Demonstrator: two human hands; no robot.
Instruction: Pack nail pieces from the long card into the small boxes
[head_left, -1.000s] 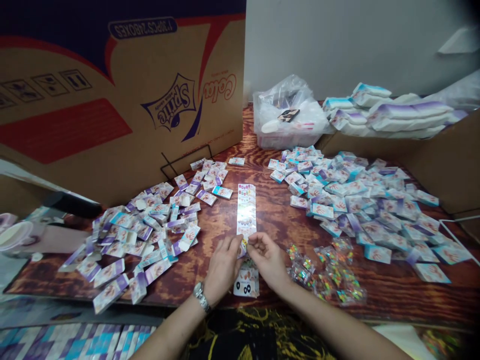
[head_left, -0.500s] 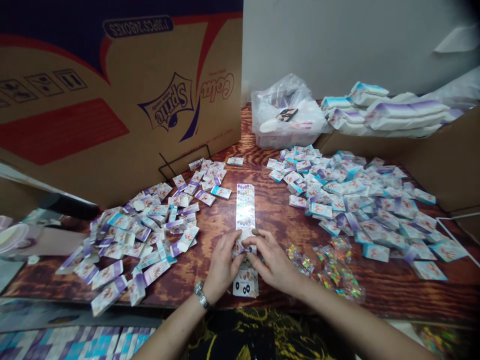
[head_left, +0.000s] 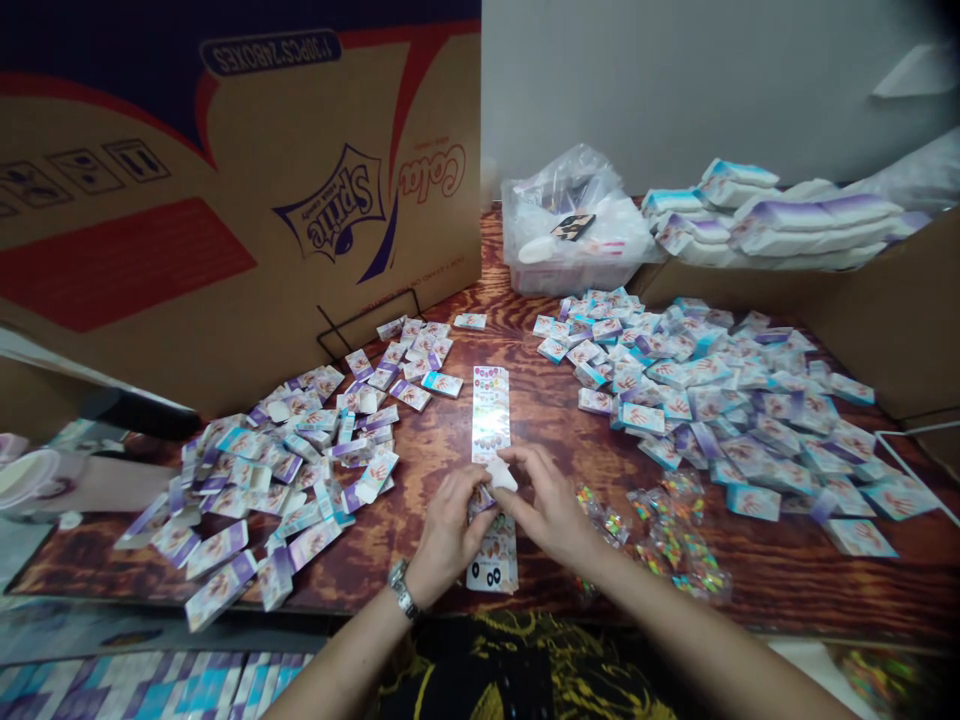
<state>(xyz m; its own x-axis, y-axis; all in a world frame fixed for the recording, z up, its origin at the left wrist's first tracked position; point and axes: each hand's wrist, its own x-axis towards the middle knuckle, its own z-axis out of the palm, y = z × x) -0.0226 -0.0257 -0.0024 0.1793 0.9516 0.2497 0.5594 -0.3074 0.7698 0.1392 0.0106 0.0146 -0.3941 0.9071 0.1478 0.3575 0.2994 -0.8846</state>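
Above a stack of long printed sheets (head_left: 491,408), my left hand (head_left: 452,518) is closed around a small printed box, most of which its fingers hide. The box's white end flap (head_left: 502,474) sticks up between my hands. On the other side, my right hand (head_left: 549,512) has its thumb and bent fingers at this flap, pinching the box's end. Beyond my right hand lie clear packets of coloured candy (head_left: 679,535). Loose small boxes (head_left: 300,470) in white, purple and blue are scattered to the left of my left hand.
A large cardboard carton (head_left: 247,220) stands at the back left. More small boxes (head_left: 690,390) form a heap on the right. Behind them are a plastic-wrapped tub (head_left: 577,265) and stacked packs (head_left: 810,230). A pinkish cup (head_left: 82,482) lies at the far left.
My right hand's fingers have lifted and spread a little at the box's end. The white flap now stands up in plain view. My left hand has barely shifted.
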